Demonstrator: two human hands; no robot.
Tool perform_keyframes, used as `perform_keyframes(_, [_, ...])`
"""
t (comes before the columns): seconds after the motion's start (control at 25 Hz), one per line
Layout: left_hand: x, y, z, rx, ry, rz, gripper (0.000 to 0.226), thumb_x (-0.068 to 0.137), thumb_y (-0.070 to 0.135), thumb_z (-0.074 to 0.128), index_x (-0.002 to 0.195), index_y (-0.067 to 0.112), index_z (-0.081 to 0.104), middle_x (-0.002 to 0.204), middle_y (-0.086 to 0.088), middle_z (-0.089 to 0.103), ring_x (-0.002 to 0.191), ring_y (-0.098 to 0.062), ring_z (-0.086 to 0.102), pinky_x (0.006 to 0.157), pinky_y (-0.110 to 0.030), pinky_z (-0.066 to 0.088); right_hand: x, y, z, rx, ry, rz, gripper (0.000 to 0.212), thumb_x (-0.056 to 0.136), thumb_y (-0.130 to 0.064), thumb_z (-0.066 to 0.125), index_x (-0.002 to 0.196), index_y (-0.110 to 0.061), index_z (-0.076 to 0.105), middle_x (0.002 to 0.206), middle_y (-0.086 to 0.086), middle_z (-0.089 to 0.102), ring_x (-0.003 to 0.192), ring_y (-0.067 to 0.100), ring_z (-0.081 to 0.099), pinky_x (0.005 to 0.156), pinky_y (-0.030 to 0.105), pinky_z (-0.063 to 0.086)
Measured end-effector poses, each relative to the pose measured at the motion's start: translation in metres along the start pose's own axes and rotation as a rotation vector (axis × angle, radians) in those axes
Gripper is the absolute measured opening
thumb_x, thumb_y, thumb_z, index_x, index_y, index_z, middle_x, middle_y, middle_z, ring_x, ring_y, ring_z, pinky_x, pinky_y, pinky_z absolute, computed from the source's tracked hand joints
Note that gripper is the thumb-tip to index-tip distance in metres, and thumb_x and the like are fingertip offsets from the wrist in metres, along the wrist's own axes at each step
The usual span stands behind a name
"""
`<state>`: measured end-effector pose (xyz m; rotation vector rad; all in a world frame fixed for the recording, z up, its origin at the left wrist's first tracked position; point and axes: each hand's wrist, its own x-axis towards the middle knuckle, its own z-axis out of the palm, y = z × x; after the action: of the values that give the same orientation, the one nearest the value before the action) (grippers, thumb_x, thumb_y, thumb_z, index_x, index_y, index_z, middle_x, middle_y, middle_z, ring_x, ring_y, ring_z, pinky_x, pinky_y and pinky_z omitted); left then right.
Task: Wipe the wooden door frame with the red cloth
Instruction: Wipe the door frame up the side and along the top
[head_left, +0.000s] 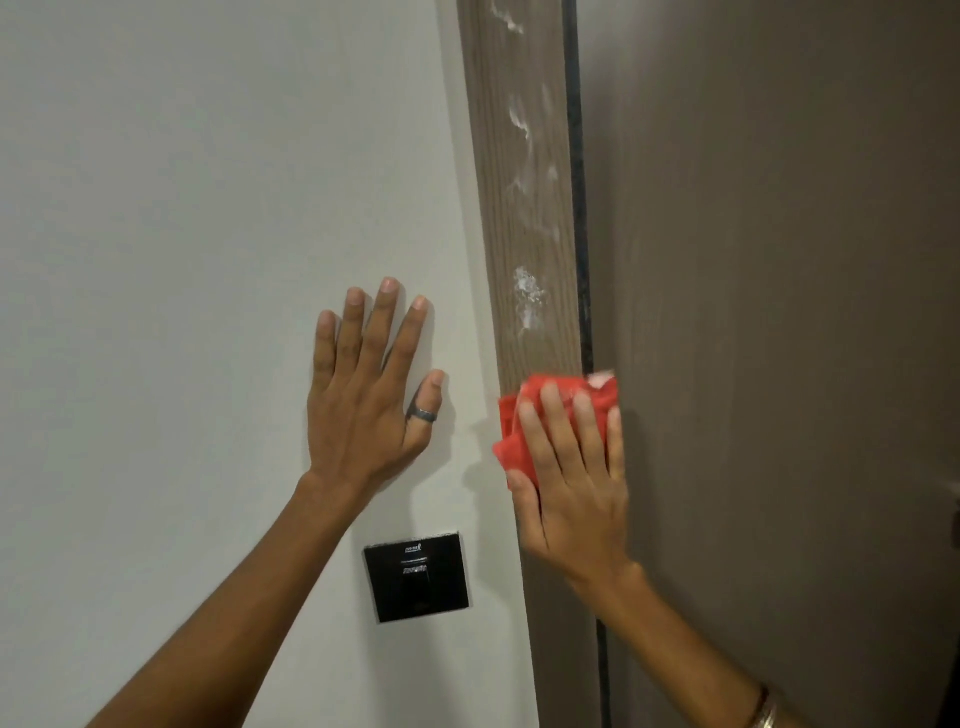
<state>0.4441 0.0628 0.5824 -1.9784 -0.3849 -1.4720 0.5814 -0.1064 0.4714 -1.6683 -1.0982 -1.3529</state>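
Observation:
A wooden door frame (524, 218) runs vertically through the middle of the view, with white foamy smears on its upper part. My right hand (571, 478) presses a crumpled red cloth (514, 431) flat against the frame below the smears. The cloth sticks out above and to the left of my fingers. My left hand (369, 395) lies flat on the white wall (182, 234) left of the frame, fingers spread, a dark ring on the thumb. It holds nothing.
A brown door (779, 312) fills the right side, separated from the frame by a dark seal strip (581, 208). A black square wall switch (415, 582) sits on the wall below my left hand.

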Motion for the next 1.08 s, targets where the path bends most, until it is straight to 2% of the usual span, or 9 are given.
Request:
perform_keyframes(0.08, [0.002, -0.003, 0.0, 0.021, 0.002, 0.006, 0.075, 0.105, 0.051, 0.037, 0.168, 0.02, 0.012, 0.177, -0.006, 0.001, 0.163, -0.026, -0.006, 0.133, -0.048, -0.002, -0.014, -0.001, -0.007, 0.01, -0.024, -0.023, 0.067, 0.104, -0.047, 0.044, 0.163, -0.022, 0.023, 0.176, -0.004, 0.007, 0.164, 0.022, 0.005, 0.131, 0.058, 0.014])
perform_keyframes(0.24, [0.02, -0.001, -0.002, 0.037, -0.007, -0.018, 0.077, 0.104, 0.055, 0.035, 0.168, 0.021, 0.009, 0.177, -0.009, 0.004, 0.163, -0.026, -0.006, 0.132, -0.048, -0.006, 0.065, 0.002, -0.012, -0.011, 0.046, -0.012, 0.065, 0.104, -0.046, 0.045, 0.161, -0.02, 0.029, 0.172, 0.004, 0.023, 0.164, 0.023, 0.005, 0.133, 0.055, 0.008])
perform_keyframes(0.36, [0.024, 0.002, 0.0, 0.043, -0.004, -0.05, 0.077, 0.104, 0.055, 0.036, 0.168, 0.022, 0.009, 0.178, -0.009, 0.004, 0.163, -0.028, -0.005, 0.132, -0.049, -0.006, 0.079, 0.001, -0.01, -0.01, 0.061, -0.03, 0.065, 0.107, -0.047, 0.039, 0.163, -0.019, 0.023, 0.173, 0.004, 0.018, 0.163, 0.027, 0.008, 0.133, 0.056, 0.005])
perform_keyframes(0.56, [0.02, 0.002, 0.0, 0.045, 0.003, -0.064, 0.076, 0.104, 0.056, 0.034, 0.168, 0.023, 0.009, 0.178, -0.009, 0.005, 0.164, -0.028, -0.004, 0.132, -0.049, -0.004, 0.065, 0.018, -0.026, -0.041, -0.02, -0.211, 0.061, 0.104, -0.045, 0.043, 0.159, -0.019, 0.032, 0.169, 0.006, 0.029, 0.16, 0.03, 0.023, 0.13, 0.061, 0.015])
perform_keyframes(0.76, [0.02, 0.004, 0.001, 0.038, 0.006, -0.066, 0.077, 0.104, 0.056, 0.036, 0.168, 0.023, 0.01, 0.178, -0.008, 0.003, 0.164, -0.028, -0.004, 0.132, -0.047, -0.006, 0.137, 0.009, -0.022, -0.024, 0.09, -0.116, 0.063, 0.106, -0.048, 0.039, 0.161, -0.018, 0.032, 0.171, 0.008, 0.03, 0.162, 0.031, 0.019, 0.132, 0.058, 0.008])
perform_keyframes(0.96, [0.018, 0.004, 0.001, 0.048, 0.007, -0.072, 0.075, 0.105, 0.055, 0.033, 0.168, 0.022, 0.01, 0.178, -0.009, 0.005, 0.164, -0.032, 0.0, 0.132, -0.049, -0.002, 0.058, 0.003, -0.013, 0.002, 0.008, -0.066, 0.07, 0.105, -0.048, 0.044, 0.165, -0.024, 0.016, 0.175, 0.001, 0.013, 0.164, 0.026, 0.009, 0.131, 0.059, 0.012])
perform_keyframes(1.08, [0.019, 0.005, -0.001, 0.047, 0.006, -0.066, 0.074, 0.105, 0.055, 0.031, 0.168, 0.022, 0.011, 0.177, -0.011, 0.008, 0.164, -0.035, 0.006, 0.132, -0.051, 0.001, 0.038, 0.004, -0.016, -0.049, -0.015, -0.098, 0.071, 0.102, -0.05, 0.047, 0.163, -0.025, 0.019, 0.172, 0.0, 0.016, 0.164, 0.023, 0.006, 0.13, 0.059, 0.017])
